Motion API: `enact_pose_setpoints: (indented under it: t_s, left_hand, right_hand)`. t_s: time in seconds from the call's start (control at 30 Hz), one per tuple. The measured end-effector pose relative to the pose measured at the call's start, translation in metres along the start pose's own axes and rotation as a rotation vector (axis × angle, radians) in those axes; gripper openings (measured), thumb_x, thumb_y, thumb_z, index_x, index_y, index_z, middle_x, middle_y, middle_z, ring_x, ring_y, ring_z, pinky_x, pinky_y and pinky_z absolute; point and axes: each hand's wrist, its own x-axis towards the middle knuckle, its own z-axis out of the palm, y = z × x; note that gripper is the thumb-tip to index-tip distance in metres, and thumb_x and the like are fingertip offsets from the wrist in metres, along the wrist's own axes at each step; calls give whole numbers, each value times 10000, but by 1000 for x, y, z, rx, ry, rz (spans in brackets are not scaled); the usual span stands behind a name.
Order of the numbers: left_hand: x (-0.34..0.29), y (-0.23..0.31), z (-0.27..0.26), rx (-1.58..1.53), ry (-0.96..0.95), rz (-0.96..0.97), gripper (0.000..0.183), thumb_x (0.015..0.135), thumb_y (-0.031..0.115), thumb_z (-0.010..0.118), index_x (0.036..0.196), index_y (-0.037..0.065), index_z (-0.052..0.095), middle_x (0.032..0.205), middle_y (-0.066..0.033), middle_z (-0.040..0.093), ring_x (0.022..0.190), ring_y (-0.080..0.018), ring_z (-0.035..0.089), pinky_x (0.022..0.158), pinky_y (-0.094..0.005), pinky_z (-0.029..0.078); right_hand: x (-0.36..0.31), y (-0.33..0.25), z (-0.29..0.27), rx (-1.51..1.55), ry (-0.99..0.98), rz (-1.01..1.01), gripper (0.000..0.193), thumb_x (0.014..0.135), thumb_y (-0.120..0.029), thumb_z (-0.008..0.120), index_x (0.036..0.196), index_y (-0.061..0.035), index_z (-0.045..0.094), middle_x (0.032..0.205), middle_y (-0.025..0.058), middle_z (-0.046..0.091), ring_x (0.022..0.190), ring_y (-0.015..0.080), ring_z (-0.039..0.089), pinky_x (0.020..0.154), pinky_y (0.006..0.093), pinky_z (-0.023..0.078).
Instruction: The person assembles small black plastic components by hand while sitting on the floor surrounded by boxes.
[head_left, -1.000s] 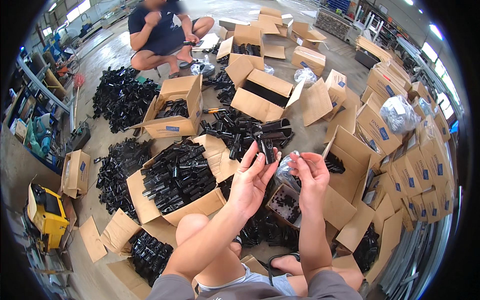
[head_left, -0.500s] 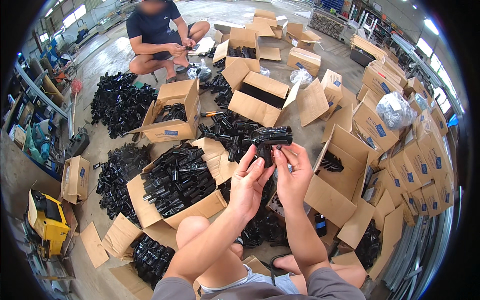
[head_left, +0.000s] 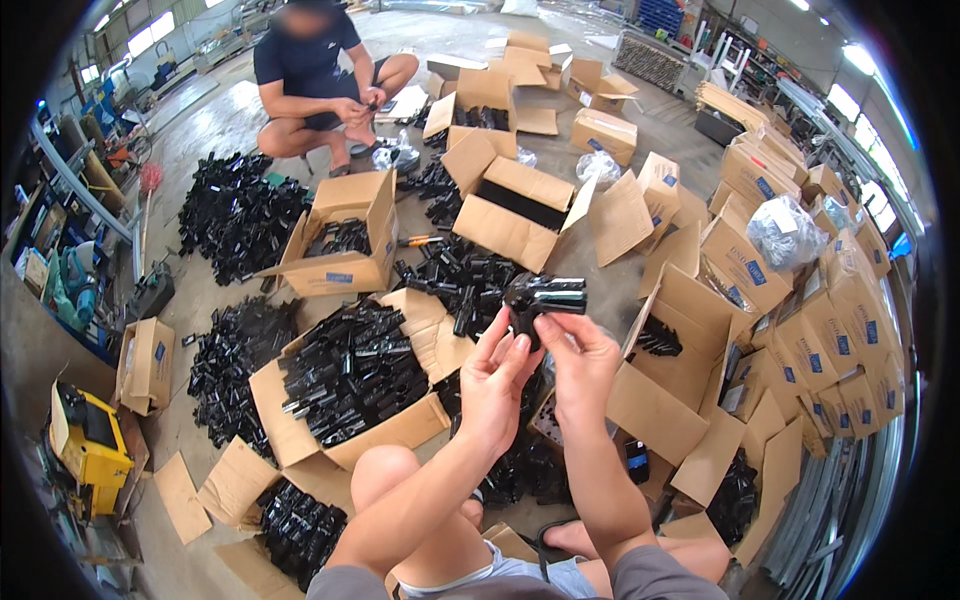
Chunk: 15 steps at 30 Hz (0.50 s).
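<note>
A shiny black tubular fitting [head_left: 553, 293] is held up in front of me between both hands. My left hand [head_left: 495, 375] has its fingers closed round the fitting's lower part. My right hand [head_left: 582, 358] pinches it from the right, just under the tube end. Part of the fitting is hidden behind my fingers. Beneath and behind my hands lies a loose heap of similar black fittings [head_left: 455, 275]. To the left of my hands, an open carton [head_left: 395, 437] is filled with black fittings laid in rows.
Opposite me a person [head_left: 310, 85] sits low, handling something small. An open carton [head_left: 660, 400] stands to my right with black parts inside. Stacked cartons [head_left: 840, 330] line the right side. More black heaps [head_left: 240, 215] lie on the left, near a yellow machine [head_left: 100, 455].
The fitting has been turned in my hands, so its thick tube now points right. My right hand has shifted slightly down along it. The view has moved a little.
</note>
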Motion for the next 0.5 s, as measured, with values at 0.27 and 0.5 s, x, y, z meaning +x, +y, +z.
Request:
enact_pose_setpoints:
  t_s: [0.27,0.5]
  left_hand:
    - [1,-3,5,18,31,37,525,990,13,651,1489,105,515,1168,-29,710,1076,-137,680,1042,-379,565]
    - [-1,-7,4,61,32,47,527,1001,-14,624,1505,71,499,1285,-91,686,1145,-159,665,1030,-343,560]
  right_hand:
    - [2,-1,-9,-130,-71,-70,138,938,-24,743,1041,68,741,991,64,721,896,102,681,826,245,542]
    - [2,3,-13,-168,-11,-44,111,914,-32,765,986,48,737,971,84,729,886,130,694,824,277,556]
